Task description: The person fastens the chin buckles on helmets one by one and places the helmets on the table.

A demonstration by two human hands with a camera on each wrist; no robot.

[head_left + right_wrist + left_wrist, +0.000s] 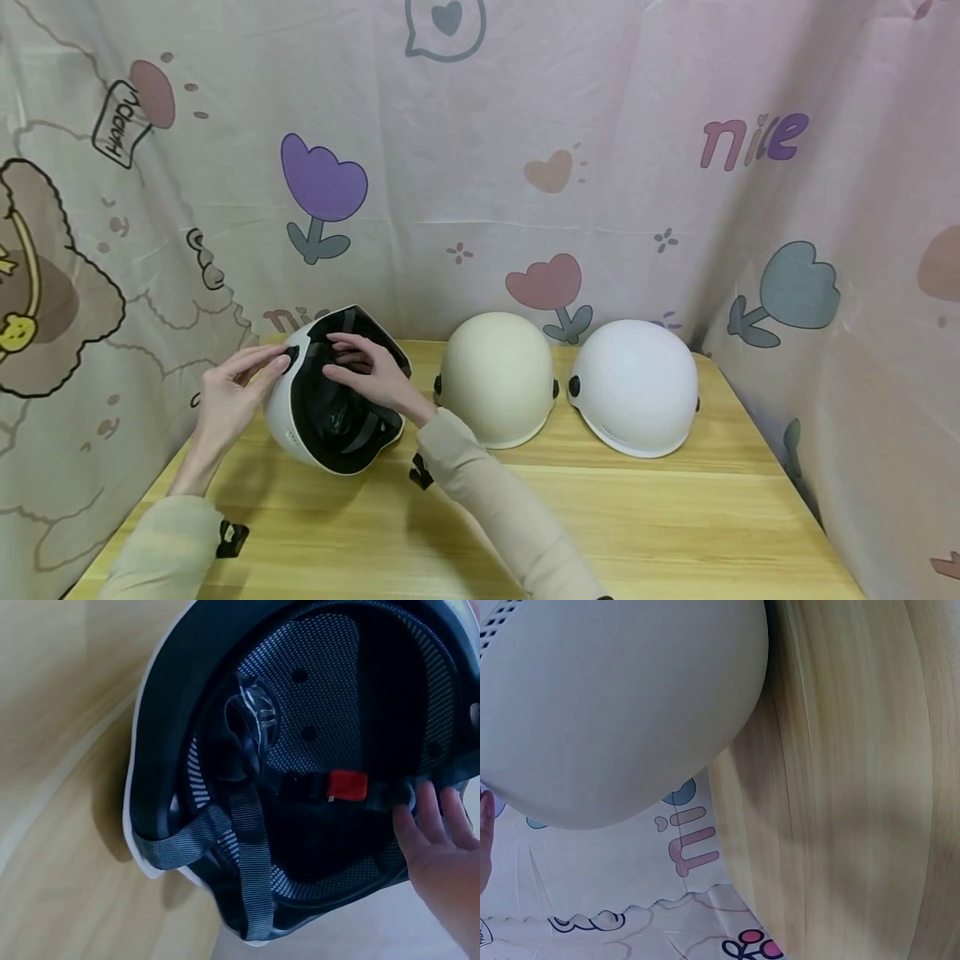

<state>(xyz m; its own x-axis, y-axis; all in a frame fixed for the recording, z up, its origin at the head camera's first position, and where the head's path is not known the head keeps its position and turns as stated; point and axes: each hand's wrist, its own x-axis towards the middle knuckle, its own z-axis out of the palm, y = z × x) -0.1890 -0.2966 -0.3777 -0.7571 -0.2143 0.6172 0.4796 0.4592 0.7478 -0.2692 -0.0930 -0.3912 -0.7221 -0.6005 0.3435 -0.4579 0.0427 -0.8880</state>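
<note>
Over on the left side of the wooden table point(480, 517), a white helmet point(279, 421) is tipped so its dark inside shows. The left hand point(232, 392) pinches it by the black knob point(292, 356) on its side; the right hand point(381, 387) reaches into the opening, fingers loosely spread by the strap with the red buckle point(348, 785), though I can't really tell if they're touching. Probably light, with a stiff, slightly slick shell and floppy straps, so I'd grab the rim point(159, 761).
</note>
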